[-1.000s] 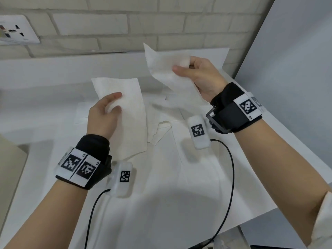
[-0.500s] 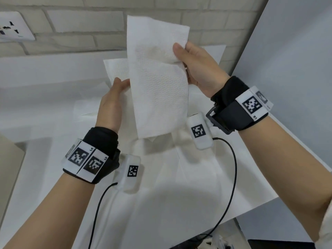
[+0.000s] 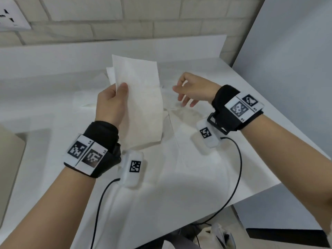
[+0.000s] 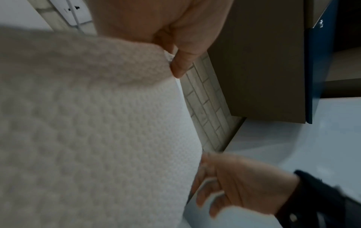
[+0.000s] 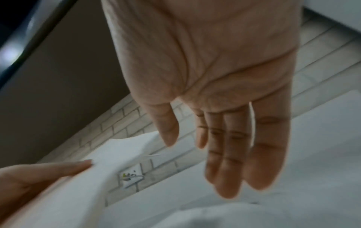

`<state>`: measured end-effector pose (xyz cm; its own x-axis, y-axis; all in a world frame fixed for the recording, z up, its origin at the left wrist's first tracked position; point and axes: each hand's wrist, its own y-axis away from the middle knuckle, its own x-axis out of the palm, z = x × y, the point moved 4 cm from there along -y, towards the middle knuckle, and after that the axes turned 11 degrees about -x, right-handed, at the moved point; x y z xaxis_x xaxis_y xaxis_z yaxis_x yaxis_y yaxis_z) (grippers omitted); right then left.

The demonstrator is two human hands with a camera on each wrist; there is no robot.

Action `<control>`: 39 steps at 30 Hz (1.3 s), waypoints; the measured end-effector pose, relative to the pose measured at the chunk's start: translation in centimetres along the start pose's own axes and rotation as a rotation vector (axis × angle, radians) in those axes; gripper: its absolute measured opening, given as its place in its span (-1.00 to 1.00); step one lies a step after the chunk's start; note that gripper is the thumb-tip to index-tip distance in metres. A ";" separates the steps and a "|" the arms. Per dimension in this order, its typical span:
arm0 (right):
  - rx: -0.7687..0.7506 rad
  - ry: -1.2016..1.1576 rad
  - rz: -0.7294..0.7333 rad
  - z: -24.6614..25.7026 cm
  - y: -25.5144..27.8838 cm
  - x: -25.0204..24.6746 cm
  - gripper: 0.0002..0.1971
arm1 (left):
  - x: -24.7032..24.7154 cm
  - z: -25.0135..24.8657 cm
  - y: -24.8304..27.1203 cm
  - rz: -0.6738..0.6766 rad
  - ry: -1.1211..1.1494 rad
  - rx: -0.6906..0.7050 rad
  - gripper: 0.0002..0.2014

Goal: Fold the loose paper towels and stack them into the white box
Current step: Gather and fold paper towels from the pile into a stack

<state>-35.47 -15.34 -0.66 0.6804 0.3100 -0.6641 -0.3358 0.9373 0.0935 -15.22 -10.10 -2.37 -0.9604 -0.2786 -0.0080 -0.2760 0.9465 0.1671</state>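
My left hand (image 3: 121, 91) holds up folded white paper towels (image 3: 139, 101) above the table, thumb on the front face and fingers behind. In the left wrist view the thumb (image 4: 180, 63) pinches the embossed towel (image 4: 87, 138) at its edge. To the right, my right hand (image 3: 180, 98) hovers with relaxed fingers and holds nothing; its straight fingers (image 5: 226, 162) show in the right wrist view, beside the left hand's fingers (image 5: 48, 171) on the towel (image 5: 82, 185). More loose towels (image 3: 181, 114) lie rumpled on the table under the right hand. No white box is clearly visible.
The white table (image 3: 179, 194) ends at a brick wall (image 3: 125, 18) with a socket (image 3: 10, 17) at the upper left. A grey panel (image 3: 291, 69) stands along the right edge. A beige object (image 3: 9, 168) sits at the left. Black cables (image 3: 235, 177) trail from both wrists.
My right hand has let go of its towel and moved down and to the right. The left hand now holds the towels alone, lower than before.
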 end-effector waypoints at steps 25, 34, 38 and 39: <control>0.285 0.282 0.053 -8.0 0.8 0.6 -0.49 | -1.3 2.5 1.2 -0.019 -0.046 -0.072 -0.74; -0.045 -0.121 -0.282 -3.9 0.8 -4.3 -0.53 | -1.5 2.5 0.7 -0.035 -0.081 -0.030 -0.72; -0.199 -0.167 -0.265 -1.3 1.1 -5.5 -0.52 | -1.6 2.6 0.2 -0.063 -0.118 0.039 -0.60; -0.239 -0.166 -0.245 -0.6 1.3 -5.7 -0.52 | -1.6 2.5 0.3 -0.060 -0.105 0.057 -0.50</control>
<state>-40.12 -16.01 2.80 0.8487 0.1216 -0.5147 -0.2797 0.9292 -0.2416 -13.83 -8.98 -4.81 -0.9399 -0.3196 -0.1203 -0.3323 0.9372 0.1065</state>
